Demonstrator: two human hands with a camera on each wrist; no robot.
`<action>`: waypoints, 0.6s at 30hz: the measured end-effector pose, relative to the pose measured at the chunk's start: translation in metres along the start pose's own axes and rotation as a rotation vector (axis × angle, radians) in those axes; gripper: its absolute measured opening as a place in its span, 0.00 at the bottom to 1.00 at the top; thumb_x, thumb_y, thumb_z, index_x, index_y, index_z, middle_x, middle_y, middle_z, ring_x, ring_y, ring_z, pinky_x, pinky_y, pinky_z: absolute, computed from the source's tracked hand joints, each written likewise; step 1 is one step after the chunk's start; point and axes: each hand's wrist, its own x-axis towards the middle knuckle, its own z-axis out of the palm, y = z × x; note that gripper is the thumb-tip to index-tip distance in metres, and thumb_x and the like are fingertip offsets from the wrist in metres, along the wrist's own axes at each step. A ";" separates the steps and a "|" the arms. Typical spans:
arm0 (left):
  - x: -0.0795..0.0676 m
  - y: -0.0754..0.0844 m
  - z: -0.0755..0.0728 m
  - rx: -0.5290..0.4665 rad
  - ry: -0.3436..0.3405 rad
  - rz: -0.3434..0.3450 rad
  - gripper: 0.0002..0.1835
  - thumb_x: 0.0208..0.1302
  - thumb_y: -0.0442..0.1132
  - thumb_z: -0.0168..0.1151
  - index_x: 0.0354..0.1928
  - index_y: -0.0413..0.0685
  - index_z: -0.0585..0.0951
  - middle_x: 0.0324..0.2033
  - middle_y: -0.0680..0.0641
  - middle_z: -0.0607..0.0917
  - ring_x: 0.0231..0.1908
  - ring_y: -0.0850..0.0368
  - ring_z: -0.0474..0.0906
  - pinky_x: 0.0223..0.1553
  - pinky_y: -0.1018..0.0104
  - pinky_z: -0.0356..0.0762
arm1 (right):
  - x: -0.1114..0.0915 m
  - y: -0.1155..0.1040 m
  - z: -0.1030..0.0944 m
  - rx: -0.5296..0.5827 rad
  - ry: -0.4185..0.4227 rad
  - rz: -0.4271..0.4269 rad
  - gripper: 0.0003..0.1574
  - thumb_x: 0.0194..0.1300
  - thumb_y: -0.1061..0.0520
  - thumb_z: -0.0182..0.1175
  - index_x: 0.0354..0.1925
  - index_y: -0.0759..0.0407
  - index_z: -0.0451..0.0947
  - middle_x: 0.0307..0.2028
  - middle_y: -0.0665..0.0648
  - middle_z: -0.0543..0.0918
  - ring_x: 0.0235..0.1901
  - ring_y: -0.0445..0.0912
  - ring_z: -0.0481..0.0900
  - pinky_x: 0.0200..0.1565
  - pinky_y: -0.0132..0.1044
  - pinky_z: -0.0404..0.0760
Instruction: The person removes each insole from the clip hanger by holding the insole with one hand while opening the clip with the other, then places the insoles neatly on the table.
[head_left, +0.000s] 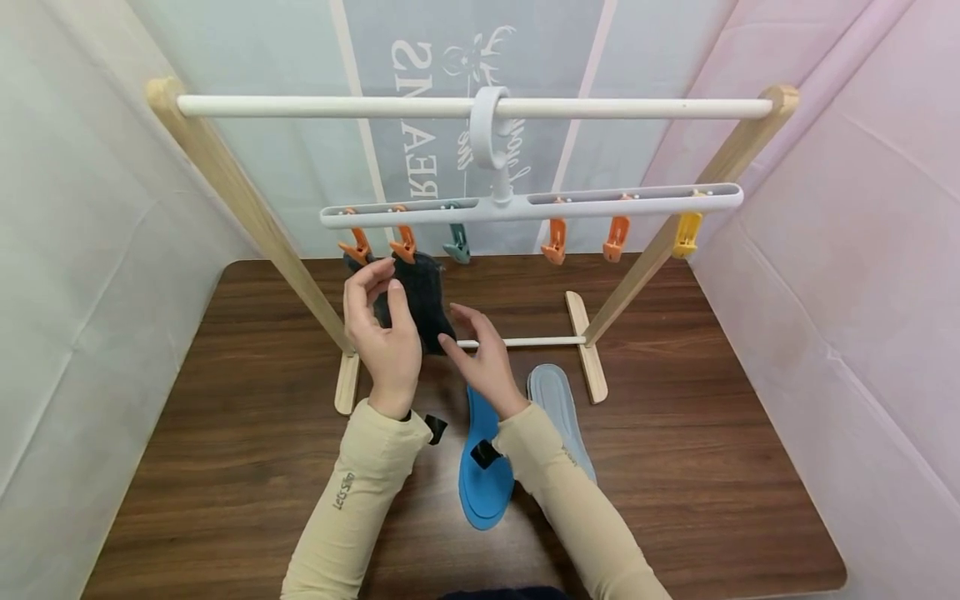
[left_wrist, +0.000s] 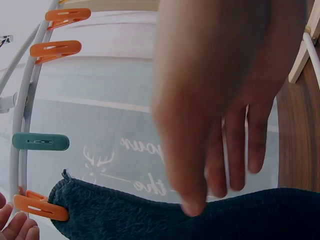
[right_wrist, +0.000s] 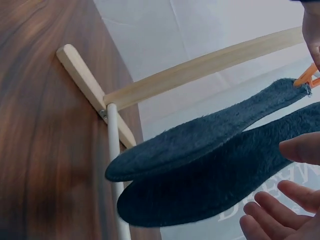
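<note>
Two dark fuzzy insoles hang side by side: a farther insole (right_wrist: pixel 200 137) and a nearer insole (right_wrist: pixel 185 197) in the right wrist view. Orange clips grip their top ends; one orange clip (left_wrist: pixel 42 207) shows on the insole (left_wrist: pixel 115 212) in the left wrist view. My left hand (head_left: pixel 386 346) is raised beside the two left clips, fingers loosely bent, thumb apart, nothing between them. Lower down, my right hand (head_left: pixel 483 362) is beside the hanging insole's lower edge, thumb and fingers spread and holding nothing.
A white hanger (head_left: pixel 622 202) hooks over the white bar (head_left: pixel 300 107) of a wooden stand. Its other clips, including a green clip (head_left: pixel 457 246) and a yellow clip (head_left: pixel 686 236), hold nothing. A blue insole (head_left: pixel 486 492) and a grey insole (head_left: pixel 553 396) lie on the brown table (head_left: pixel 720 467).
</note>
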 end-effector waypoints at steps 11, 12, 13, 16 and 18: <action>0.002 -0.001 -0.002 0.000 0.005 -0.010 0.10 0.70 0.29 0.50 0.49 0.34 0.76 0.47 0.39 0.78 0.49 0.45 0.74 0.56 0.58 0.72 | 0.027 -0.003 0.009 0.033 -0.012 -0.012 0.26 0.67 0.53 0.60 0.61 0.58 0.71 0.56 0.59 0.77 0.58 0.51 0.75 0.61 0.48 0.74; 0.002 -0.001 -0.003 0.003 0.004 -0.006 0.10 0.70 0.29 0.50 0.49 0.33 0.76 0.47 0.39 0.78 0.49 0.45 0.74 0.56 0.58 0.72 | 0.029 -0.003 0.010 0.041 -0.022 0.000 0.26 0.67 0.53 0.60 0.61 0.58 0.71 0.56 0.59 0.77 0.58 0.51 0.75 0.62 0.48 0.74; 0.002 -0.001 -0.003 0.003 0.002 -0.006 0.10 0.70 0.29 0.50 0.49 0.33 0.76 0.47 0.39 0.78 0.49 0.44 0.74 0.56 0.58 0.72 | 0.031 -0.003 0.011 0.048 -0.029 0.014 0.25 0.67 0.53 0.60 0.60 0.58 0.72 0.56 0.59 0.77 0.58 0.51 0.75 0.62 0.47 0.74; 0.002 -0.001 -0.003 0.010 -0.005 -0.010 0.10 0.70 0.30 0.50 0.49 0.34 0.76 0.47 0.39 0.78 0.49 0.45 0.74 0.56 0.59 0.72 | 0.036 -0.003 0.013 0.052 -0.043 0.051 0.22 0.67 0.52 0.61 0.57 0.55 0.74 0.54 0.56 0.79 0.55 0.49 0.77 0.60 0.46 0.76; 0.002 -0.001 -0.004 0.016 -0.012 -0.013 0.10 0.70 0.30 0.50 0.49 0.33 0.76 0.47 0.39 0.78 0.49 0.46 0.74 0.56 0.59 0.72 | 0.039 -0.004 0.013 0.056 -0.044 0.060 0.19 0.67 0.52 0.61 0.55 0.55 0.76 0.50 0.56 0.81 0.51 0.48 0.78 0.57 0.45 0.78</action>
